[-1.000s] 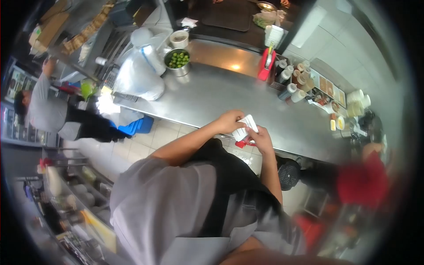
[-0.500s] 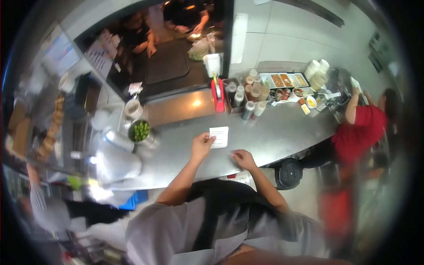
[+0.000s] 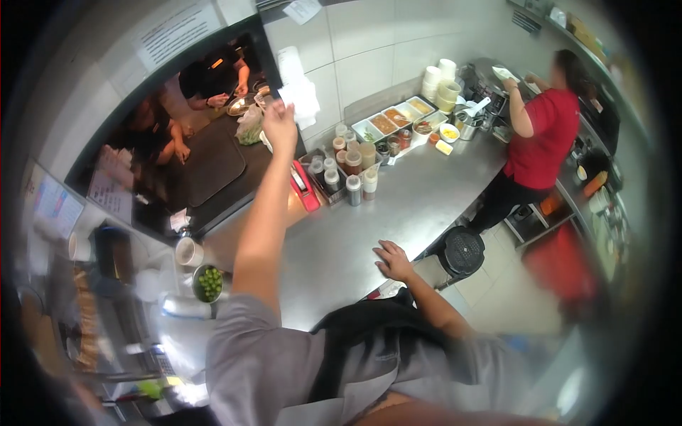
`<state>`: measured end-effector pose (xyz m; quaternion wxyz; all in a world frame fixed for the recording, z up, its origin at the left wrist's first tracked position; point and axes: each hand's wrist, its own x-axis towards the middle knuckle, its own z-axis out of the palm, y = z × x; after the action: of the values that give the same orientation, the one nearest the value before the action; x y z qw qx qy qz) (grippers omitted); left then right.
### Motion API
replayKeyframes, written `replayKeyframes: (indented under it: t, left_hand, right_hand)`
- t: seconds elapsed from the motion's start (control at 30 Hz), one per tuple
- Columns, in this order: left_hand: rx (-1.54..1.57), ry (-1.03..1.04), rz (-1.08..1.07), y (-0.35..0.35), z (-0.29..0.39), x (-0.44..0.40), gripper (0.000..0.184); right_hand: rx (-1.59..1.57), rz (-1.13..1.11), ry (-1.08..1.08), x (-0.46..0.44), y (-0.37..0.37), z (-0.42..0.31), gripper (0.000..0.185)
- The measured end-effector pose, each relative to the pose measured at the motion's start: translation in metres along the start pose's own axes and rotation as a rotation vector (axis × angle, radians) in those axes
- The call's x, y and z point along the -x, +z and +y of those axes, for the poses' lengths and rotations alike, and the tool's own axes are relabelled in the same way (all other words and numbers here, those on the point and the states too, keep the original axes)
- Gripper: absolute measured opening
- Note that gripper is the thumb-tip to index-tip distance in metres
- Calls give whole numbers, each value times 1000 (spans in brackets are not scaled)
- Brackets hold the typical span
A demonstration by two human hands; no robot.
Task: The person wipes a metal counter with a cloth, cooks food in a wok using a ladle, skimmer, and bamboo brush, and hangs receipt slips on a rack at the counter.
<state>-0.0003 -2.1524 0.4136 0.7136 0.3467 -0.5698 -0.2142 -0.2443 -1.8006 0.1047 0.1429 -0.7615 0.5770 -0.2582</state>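
My left hand is raised at the far end of my outstretched arm, its fingers pinched at the edge of white paper slips by the tiled wall. Where the held slip ends and the other papers begin is hard to make out. Below that hand, a red tape dispenser sits on the steel counter. My right hand rests at the counter's near edge, fingers spread, holding nothing.
Squeeze bottles, a topping tray and stacked white bowls line the wall. A pot of green limes stands left. A co-worker in red stands right, near a black stool. People work beyond the pass-through opening.
The view has turned right. My left hand has moved from over the counter up to the papers by the wall. My right hand has uncurled and come down on the counter edge.
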Motion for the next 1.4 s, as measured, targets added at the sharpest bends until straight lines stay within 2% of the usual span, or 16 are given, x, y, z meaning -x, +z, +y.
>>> replayKeyframes:
  t: [0.1,0.17,0.3,0.37,0.5,0.6,0.67,0.7,0.77,0.8,0.87,0.9,0.97,1.07,1.17,1.4]
  left_hand:
    - [-99,70,8,42,-24,-69,24]
    - [-342,174,-42,73,-23,-95,26]
    - [-243,149,-135,144,7,-114,21]
    - [-172,94,-59,176,6,-128,19]
    - [-220,113,-67,218,4,-146,17]
    - [-239,161,-46,248,7,-159,13]
    - [-142,420,66,263,8,-172,11]
    - [-134,423,59,268,8,-177,11]
    - [-78,259,128,275,9,-190,13]
    - [-74,261,124,278,3,-197,13]
    - [-69,75,265,285,-17,-209,18]
    - [-64,78,261,286,-19,-213,18]
    - [-172,-91,281,291,-23,-215,21]
    - [-186,-191,294,295,-2,-209,23]
    - [-211,-106,343,305,-4,-223,21]
    - [-173,-157,386,310,44,-235,14]
  right_hand:
    - [10,11,6,1,-2,-2,48]
    - [7,16,20,1,-3,-4,48]
    - [33,18,19,2,-4,-6,47]
    - [65,37,22,4,-1,-7,47]
    - [144,55,34,6,1,-11,46]
    - [176,54,57,6,-1,-14,46]
    - [184,59,46,6,-4,-16,46]
    - [185,67,54,6,-4,-15,46]
    - [188,55,41,6,-5,-14,47]
    - [189,60,45,6,-6,-14,47]
    - [202,61,34,6,-8,-15,47]
    - [202,60,33,6,-9,-15,47]
    - [207,59,29,5,-9,-13,47]
    - [199,37,19,5,-10,-12,48]
    - [192,36,24,5,-12,-13,48]
    - [175,43,12,4,-11,-8,48]
